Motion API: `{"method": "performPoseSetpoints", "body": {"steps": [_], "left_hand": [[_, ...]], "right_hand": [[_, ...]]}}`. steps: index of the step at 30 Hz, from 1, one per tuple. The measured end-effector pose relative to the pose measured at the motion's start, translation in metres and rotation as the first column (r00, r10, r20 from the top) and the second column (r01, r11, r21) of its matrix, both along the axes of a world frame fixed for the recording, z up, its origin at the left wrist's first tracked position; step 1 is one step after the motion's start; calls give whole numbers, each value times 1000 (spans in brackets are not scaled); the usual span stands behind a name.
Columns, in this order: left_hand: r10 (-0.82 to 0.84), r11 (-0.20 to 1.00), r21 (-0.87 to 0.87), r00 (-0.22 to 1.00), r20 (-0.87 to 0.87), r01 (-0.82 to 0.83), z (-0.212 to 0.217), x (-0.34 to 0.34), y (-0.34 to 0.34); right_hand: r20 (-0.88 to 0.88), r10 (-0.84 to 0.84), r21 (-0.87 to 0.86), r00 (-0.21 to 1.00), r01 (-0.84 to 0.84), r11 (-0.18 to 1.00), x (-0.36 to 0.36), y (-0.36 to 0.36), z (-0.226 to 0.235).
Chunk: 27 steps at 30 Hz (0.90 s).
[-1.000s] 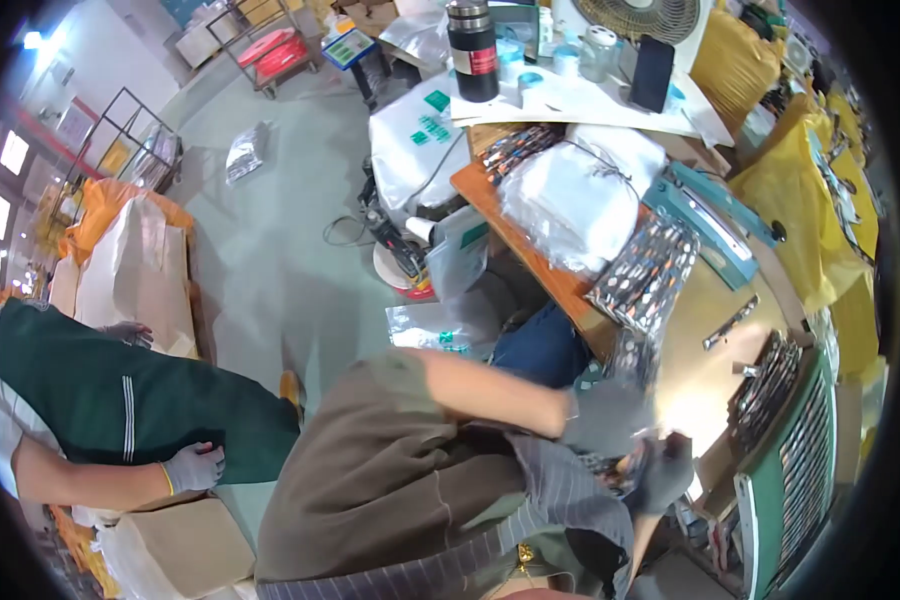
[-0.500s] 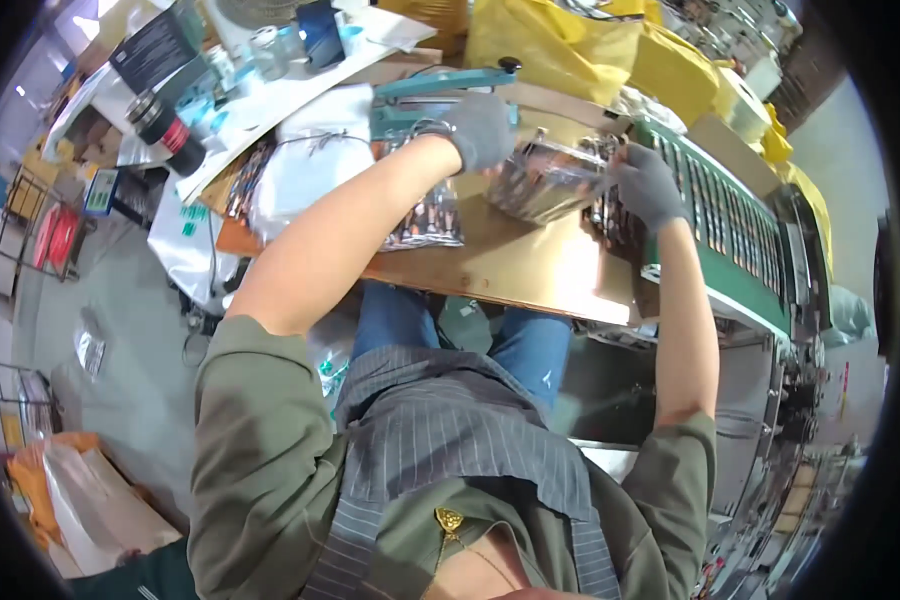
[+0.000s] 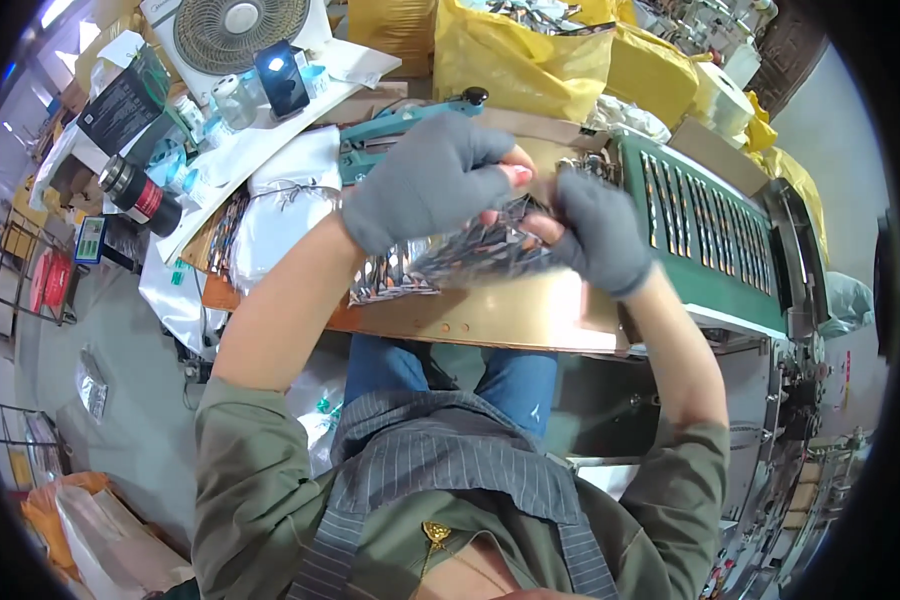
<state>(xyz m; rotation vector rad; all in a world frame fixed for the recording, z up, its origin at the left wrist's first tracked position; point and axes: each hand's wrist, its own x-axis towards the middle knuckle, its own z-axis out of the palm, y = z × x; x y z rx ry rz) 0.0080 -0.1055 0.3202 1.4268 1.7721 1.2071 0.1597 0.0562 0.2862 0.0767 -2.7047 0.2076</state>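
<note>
Both my hands wear grey gloves with bare fingertips and are close together over the table. A clear plastic bag (image 3: 490, 248) full of thin dark-and-orange strips hangs between them, blurred by motion. My left hand (image 3: 425, 185) is closed at the bag's upper edge, thumb and forefinger pinching. My right hand (image 3: 602, 232) is closed on the bag's right upper part, fingers curled. Left of this bag, partly behind my left wrist, another clear bag of strips (image 3: 395, 280) lies on the table. A teal hand sealer (image 3: 395, 125) with a black knob stands just behind my left hand.
To the right, a green conveyor (image 3: 705, 225) carries a row of strips. White plastic bags (image 3: 285, 230) lie stacked at left. Behind are yellow sacks (image 3: 525, 65). A side table (image 3: 260, 150) holds a phone (image 3: 282, 80), jars and a fan (image 3: 240, 25); a dark flask (image 3: 140, 195) stands at its edge.
My hands have drawn closer together and nearer to me, lifting the bag. The left has come away from beside the sealer to the bag's upper edge. The whole view has shifted slightly.
</note>
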Motion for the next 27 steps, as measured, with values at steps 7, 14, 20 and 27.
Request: {"method": "performPoseSetpoints", "body": {"steps": [7, 14, 20, 27], "left_hand": [[148, 988, -56, 988, 35, -146, -116, -45, 5], [380, 920, -193, 650, 658, -341, -221, -110, 46], [598, 799, -392, 541, 591, -456, -229, -182, 56], [549, 835, -339, 618, 563, -433, -252, -177, 57]], "right_hand": [[-172, -65, -130, 983, 43, 991, -87, 30, -56], [-252, -526, -174, 812, 496, 851, -249, 117, -116], [-286, -340, -269, 896, 266, 926, -278, 90, -71], [43, -615, -146, 787, 614, 775, -265, 138, -178]]}}
